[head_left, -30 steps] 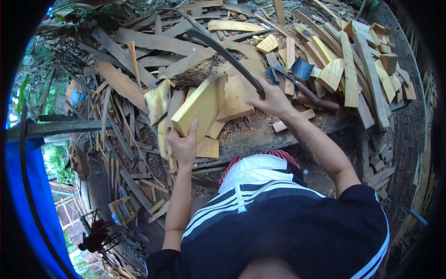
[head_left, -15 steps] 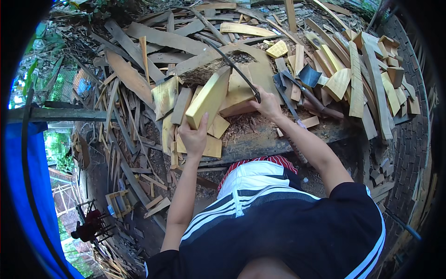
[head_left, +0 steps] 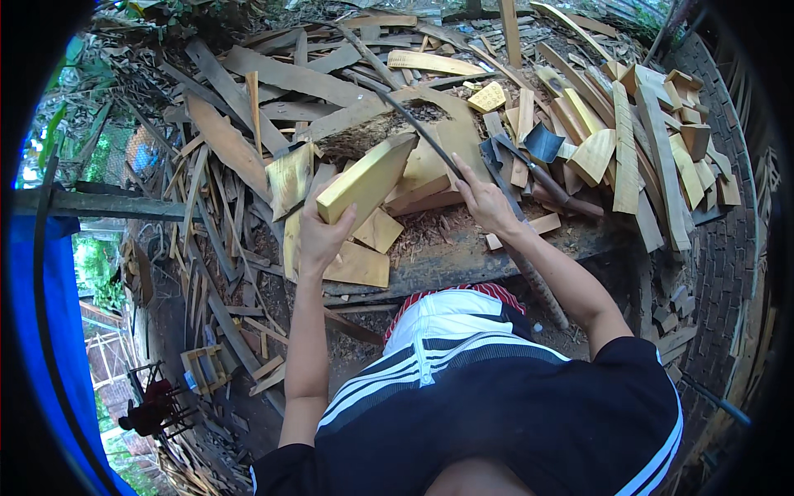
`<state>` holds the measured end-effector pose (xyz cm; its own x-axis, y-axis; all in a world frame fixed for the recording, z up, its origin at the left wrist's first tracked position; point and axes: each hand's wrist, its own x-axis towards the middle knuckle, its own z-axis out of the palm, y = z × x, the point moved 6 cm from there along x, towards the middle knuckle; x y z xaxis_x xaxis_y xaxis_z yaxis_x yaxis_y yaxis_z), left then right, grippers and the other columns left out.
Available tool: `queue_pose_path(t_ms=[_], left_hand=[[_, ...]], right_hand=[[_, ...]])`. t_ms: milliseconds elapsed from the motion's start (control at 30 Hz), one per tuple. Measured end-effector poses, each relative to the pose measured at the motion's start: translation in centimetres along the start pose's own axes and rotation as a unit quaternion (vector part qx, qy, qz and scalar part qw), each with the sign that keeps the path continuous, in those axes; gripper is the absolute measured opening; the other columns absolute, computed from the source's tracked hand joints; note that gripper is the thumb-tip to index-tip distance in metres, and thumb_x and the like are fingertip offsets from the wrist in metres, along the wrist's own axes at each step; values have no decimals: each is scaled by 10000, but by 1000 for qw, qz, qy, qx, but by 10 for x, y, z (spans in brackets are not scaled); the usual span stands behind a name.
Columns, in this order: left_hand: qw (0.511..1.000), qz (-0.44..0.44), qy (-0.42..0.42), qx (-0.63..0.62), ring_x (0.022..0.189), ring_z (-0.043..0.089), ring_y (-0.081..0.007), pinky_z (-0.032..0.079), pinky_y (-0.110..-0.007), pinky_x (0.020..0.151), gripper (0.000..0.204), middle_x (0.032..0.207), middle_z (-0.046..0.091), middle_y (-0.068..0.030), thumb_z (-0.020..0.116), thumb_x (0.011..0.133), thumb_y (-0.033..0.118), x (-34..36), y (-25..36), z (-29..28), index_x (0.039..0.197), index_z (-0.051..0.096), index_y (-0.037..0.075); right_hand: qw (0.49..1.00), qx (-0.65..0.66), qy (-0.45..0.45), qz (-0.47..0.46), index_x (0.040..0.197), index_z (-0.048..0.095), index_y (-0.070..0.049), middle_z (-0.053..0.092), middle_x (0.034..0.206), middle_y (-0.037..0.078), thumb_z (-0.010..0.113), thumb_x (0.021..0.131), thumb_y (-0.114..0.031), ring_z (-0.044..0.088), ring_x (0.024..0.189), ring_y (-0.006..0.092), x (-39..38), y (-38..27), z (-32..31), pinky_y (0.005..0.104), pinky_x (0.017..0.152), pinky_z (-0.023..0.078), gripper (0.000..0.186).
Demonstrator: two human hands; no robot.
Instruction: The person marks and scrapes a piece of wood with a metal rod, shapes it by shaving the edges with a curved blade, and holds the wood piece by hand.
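Observation:
My left hand (head_left: 324, 227) is closed round the lower end of a thick yellow wooden block (head_left: 370, 178), which tilts up and to the right. My right hand (head_left: 488, 202) grips the near end of a long, thin, dark blade-like tool (head_left: 426, 136) that slants away to the upper left, passing close by the block's far end. Its exact kind is unclear. Under the hands lie a larger pale block (head_left: 426, 178) and flat yellow offcuts (head_left: 360, 264), on a dark worn bench beam (head_left: 463, 256) strewn with shavings.
A tool with a curved dark-blue blade (head_left: 544, 143) and brown handle lies right of my right hand. A long wrapped handle (head_left: 542, 289) juts off the bench under my right forearm. Cut wood blocks (head_left: 594, 157) pile up at right; planks (head_left: 227, 136) spread at left.
The yellow block has tipped flatter and turned in my left hand, which now wraps further round its end. My right hand has shifted slightly right and nearer with the thin tool.

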<state>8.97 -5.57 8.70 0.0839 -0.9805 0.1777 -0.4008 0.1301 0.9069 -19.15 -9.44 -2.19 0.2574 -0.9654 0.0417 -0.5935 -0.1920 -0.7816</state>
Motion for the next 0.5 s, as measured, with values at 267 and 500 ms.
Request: queue_pose_path(t_ms=[267,500], left_hand=[[998,-43,-25,26,708,622,-59,492,-232,630,217,816,711,-35,714,863,120,-4,4,5,991,695,-55],[999,-39,-14,29,682,616,-55,481,-233,586,224,776,707,-45,729,846,122,-6,0,5,951,697,-73]], right_hand=[[978,70,119,-155,1498,309,-265,647,919,257,498,982,-187,633,796,432,25,-130,-89,495,672,483,555],[993,-95,-68,6,1508,271,-270,615,756,321,438,998,-250,625,758,480,14,-40,-17,541,697,486,537]])
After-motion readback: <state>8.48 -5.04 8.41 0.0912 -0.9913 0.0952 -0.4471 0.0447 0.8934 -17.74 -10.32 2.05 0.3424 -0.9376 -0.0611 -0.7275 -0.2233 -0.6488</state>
